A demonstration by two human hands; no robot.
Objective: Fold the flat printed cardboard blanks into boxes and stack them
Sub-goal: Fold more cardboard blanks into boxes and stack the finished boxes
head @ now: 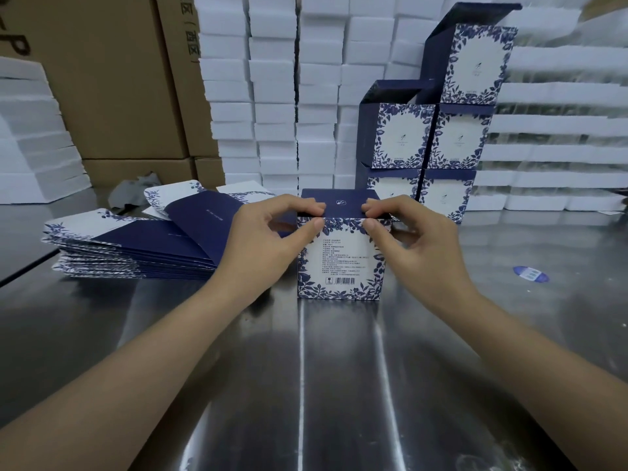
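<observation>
Head view: I pinch the box [339, 256] lid with my left hand [268, 236] and right hand [418, 239], tucking it shut; blanks [136, 246] wait at nine o'clock.

Single head view, wide-angle, looks forward and down from above the steel table [339, 385], close over both forearms, facing the foam stacks [272, 96] and cartons [119, 79] behind, with edges bowed by the lens.

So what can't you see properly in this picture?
- Head view: small print on the box, too tiny to read.
- Box's far side, hidden behind it.
- Bottom stacked boxes, partly covered by the right hand.
- Brown carton lettering, cut off at the frame edge.
</observation>
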